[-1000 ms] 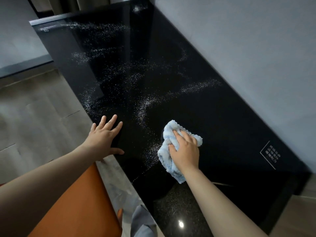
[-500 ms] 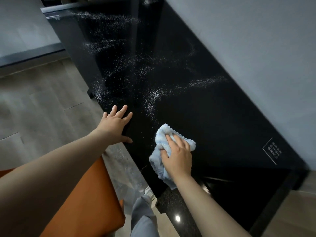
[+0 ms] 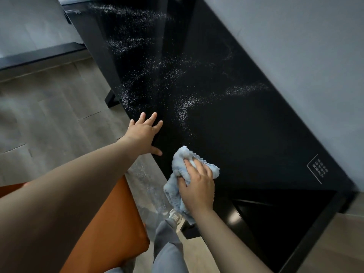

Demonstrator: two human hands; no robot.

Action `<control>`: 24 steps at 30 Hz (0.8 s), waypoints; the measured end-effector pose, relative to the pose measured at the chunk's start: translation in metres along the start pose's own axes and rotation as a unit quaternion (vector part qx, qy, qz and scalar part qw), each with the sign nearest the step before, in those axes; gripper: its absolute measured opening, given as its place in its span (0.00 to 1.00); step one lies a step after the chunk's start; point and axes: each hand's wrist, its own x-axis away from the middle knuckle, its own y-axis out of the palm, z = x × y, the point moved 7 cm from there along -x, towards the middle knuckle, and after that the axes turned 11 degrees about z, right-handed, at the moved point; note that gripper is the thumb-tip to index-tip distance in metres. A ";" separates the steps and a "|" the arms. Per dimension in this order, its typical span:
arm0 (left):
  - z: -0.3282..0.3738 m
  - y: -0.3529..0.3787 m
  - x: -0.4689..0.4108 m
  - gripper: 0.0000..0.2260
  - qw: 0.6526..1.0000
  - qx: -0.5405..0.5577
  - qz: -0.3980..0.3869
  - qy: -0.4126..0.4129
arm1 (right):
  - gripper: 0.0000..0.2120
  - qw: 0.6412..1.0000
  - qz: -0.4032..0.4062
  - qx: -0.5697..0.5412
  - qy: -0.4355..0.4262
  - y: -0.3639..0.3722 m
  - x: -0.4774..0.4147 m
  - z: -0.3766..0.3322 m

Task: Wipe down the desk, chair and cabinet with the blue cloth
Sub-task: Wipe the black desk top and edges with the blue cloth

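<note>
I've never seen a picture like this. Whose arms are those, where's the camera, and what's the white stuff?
No machine here: a person wears a camera on the head, so you look down along their arms. The left hand lies flat, fingers spread, at the edge of a black desk. The right hand grips a bunched blue cloth on it. The white stuff is specks scattered over the top, maybe dust. The orange thing is a chair.

A glossy black desk point(image 3: 246, 134) runs beside the wall on my right. White specks point(image 3: 185, 107), perhaps dust, streak its far and middle parts. A white printed label point(image 3: 318, 169) sits near right. My left hand point(image 3: 144, 133) lies flat at its left edge; near it my right hand point(image 3: 199, 188) holds the blue cloth point(image 3: 178, 168) against the top.
</note>
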 end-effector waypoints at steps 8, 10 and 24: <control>-0.003 -0.010 -0.002 0.48 0.999 -0.025 -0.019 0.020 | 0.26 1.000 -0.013 -0.001 -0.016 0.015 0.034 -0.029; -0.006 -0.014 0.001 0.45 0.999 -0.013 -0.036 0.029 | 0.24 0.999 -0.007 -0.030 -0.010 0.013 0.034 -0.031; -0.042 -0.040 0.060 0.32 0.995 0.078 0.049 0.033 | 0.18 0.981 0.112 -0.159 0.020 -0.051 -0.009 -0.035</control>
